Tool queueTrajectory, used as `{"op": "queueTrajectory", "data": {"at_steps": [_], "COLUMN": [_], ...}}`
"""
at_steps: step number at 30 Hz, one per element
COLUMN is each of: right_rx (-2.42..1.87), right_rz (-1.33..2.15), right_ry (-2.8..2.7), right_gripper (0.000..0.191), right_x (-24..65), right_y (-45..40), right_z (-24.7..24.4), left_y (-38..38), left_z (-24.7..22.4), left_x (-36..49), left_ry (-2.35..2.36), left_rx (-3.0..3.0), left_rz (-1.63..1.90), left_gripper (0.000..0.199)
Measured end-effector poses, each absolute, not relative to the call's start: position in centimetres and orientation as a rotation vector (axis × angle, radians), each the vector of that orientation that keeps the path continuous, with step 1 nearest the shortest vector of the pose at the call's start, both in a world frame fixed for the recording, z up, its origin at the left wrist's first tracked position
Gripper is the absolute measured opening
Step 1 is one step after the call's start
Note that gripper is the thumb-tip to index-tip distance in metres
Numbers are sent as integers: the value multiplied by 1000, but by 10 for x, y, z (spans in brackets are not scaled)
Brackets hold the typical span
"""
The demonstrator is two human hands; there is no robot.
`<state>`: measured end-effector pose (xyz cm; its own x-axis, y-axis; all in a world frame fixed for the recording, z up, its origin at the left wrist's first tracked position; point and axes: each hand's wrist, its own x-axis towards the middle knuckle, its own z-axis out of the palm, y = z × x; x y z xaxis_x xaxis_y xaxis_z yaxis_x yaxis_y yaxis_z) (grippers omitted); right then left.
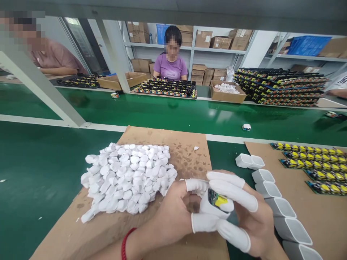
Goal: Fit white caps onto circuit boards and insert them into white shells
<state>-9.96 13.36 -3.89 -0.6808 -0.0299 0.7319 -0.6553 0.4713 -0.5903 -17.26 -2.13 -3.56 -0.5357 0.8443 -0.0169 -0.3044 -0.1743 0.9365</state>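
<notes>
Both my hands close round one white plastic housing (207, 207) above the right edge of a cardboard sheet (189, 151). Inside the housing's open top a circuit board with a yellow component (222, 200) shows, along with a white lump at its right side. My left hand (179, 206), with white finger cots on thumb and forefinger, grips the left side. My right hand (252, 213), also in finger cots, holds the right side and the top edge. Left of my hands lies a heap of white wads (130, 177).
Empty white housings (283, 207) stand in a line at the right, near rows of circuit boards (322, 166) on cardboard. A green conveyor (162, 112) crosses ahead, carrying a small assembly (246, 127). Beyond it, a person in purple (170, 66) sits behind boards. A metal post (51, 79) stands left.
</notes>
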Motion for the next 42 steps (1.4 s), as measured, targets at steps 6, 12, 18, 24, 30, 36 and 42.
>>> {"op": "queueTrajectory", "data": {"at_steps": [6, 12, 18, 24, 30, 36, 42], "right_rx": [508, 544, 554, 529, 611, 530, 624], "right_rz": [1160, 1125, 1362, 1592, 1600, 1983, 2253], "right_ry": [-2035, -2029, -2072, -1992, -1962, -1869, -1725], "right_gripper": [41, 39, 52, 44, 36, 41, 41], "right_x": [-100, -103, -102, -100, -104, -105, -110], "right_y": [131, 133, 136, 138, 139, 132, 125], "right_z": [-41, -37, -41, -41, -36, -39, -45], "left_y": [-23, -24, -22, -20, -17, -20, -23], "left_z": [-31, -36, -44, -36, -33, -40, -30], "left_x": [-176, -177, -180, -181, -183, -185, -190], "left_ry": [1310, 1304, 1103, 898, 883, 846, 856], "left_rx": [723, 718, 703, 682, 692, 682, 728], "left_rz": [1791, 1811, 1837, 1773, 1729, 1686, 1639], "left_gripper": [23, 30, 33, 24, 23, 30, 35]}}
